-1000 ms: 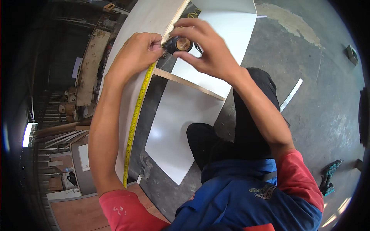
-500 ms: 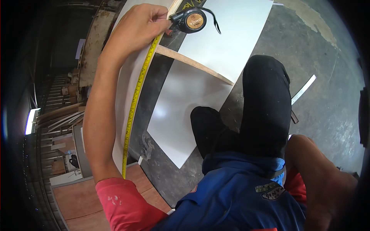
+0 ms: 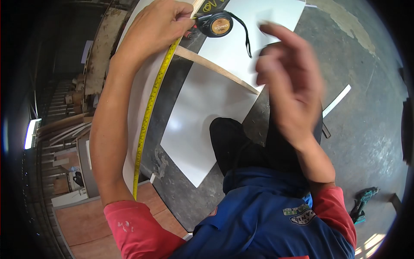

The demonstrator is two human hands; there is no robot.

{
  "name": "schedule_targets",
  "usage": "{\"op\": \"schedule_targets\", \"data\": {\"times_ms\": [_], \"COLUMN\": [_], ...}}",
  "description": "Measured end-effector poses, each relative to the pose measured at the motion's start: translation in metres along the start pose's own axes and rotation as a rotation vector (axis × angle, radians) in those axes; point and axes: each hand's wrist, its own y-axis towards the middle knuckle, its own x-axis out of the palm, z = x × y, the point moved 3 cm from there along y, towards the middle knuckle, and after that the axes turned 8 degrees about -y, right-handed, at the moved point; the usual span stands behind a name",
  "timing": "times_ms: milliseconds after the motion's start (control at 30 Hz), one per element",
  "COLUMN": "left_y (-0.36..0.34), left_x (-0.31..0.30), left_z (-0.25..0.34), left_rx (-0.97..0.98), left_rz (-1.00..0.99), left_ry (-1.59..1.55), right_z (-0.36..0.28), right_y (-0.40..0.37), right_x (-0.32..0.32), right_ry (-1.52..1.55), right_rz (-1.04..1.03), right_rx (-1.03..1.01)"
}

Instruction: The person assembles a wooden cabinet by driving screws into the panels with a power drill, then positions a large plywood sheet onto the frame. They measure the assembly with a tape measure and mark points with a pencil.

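Note:
At the top, my left hand is closed, its fingers pinching beside a black tape measure at the edge of a long pale panel. The yellow tape blade runs down along that edge past my forearm. A black wrist strap hangs from the case. My right hand, blurred by motion, is raised above my knee with its index finger stretched out and nothing seen in it. Below the hands, a wooden crosspiece joins the long panel, over a glossy white board on the floor.
A green cordless drill lies on the concrete floor at the lower right. A pale strip lies right of my knee. Reddish-brown boards are at the lower left, with stacked timber beyond.
My right hand has swung up from beside my body at the lower right to above my knee. The drill has come into view. My left hand keeps its place at the tape measure.

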Motion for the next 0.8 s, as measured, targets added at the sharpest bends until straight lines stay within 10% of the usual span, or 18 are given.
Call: {"op": "schedule_targets", "data": {"times_ms": [167,400,800], "left_y": [0.011,0.010,0.014], "left_x": [0.008,0.008,0.008], "left_z": [-0.028,-0.026,-0.033], "left_rx": [0.203,0.186,0.205], "left_rz": [-0.010,-0.038,-0.087], "left_ry": [0.081,0.016,-0.062], "right_z": [0.037,0.054,0.085], "right_y": [-0.013,0.005,0.005], "right_x": [0.055,0.076,0.133], "right_ry": [0.479,0.612,0.850], "right_rz": [-0.236,-0.016,0.253], "right_rx": [0.388,0.518,0.417]}}
